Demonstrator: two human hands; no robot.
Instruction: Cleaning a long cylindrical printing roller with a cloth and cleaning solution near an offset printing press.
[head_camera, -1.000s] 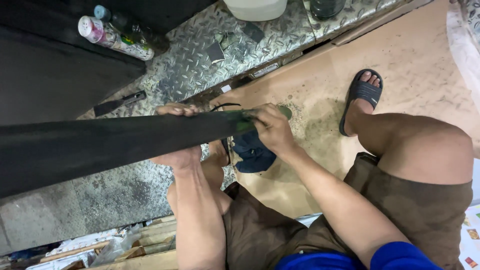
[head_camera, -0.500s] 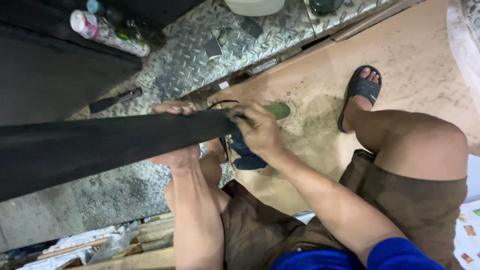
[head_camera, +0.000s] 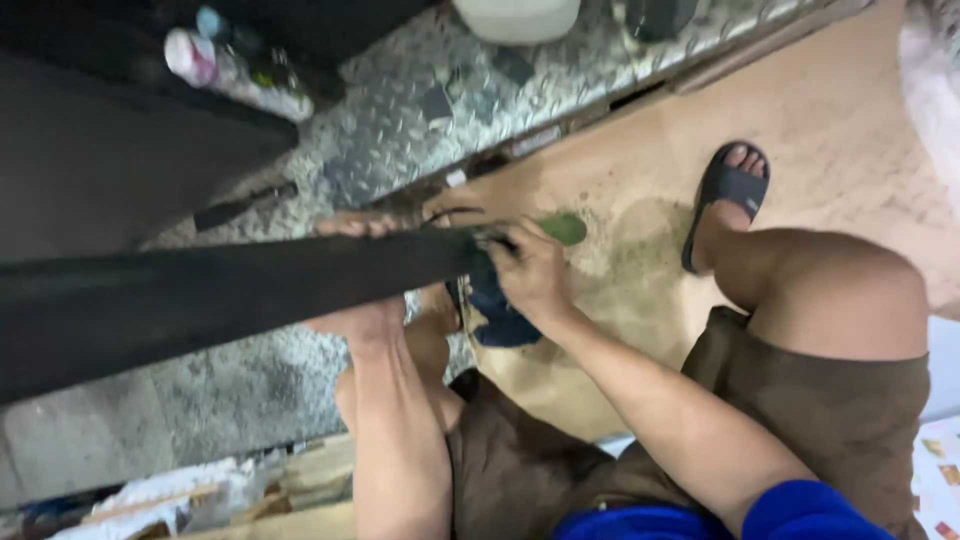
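Our left hand (head_camera: 365, 322) supports the long black rubber strip (head_camera: 220, 295) from beneath, grip unclear. Our right hand (head_camera: 530, 275) pinches its end with a green tool (head_camera: 562, 229), above tan floor (head_camera: 620, 300) and steel tread plate (head_camera: 400, 140).

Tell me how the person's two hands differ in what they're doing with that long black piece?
The left hand wraps around the long black piece from underneath, fingers curling over its top edge, while the right hand sits at its end, gripping from above. The right hand also touches a green-tipped tool; the left hand has nothing else. The left hand is largely hidden by the piece; the right hand shows fully. Both are bare and closed on it.
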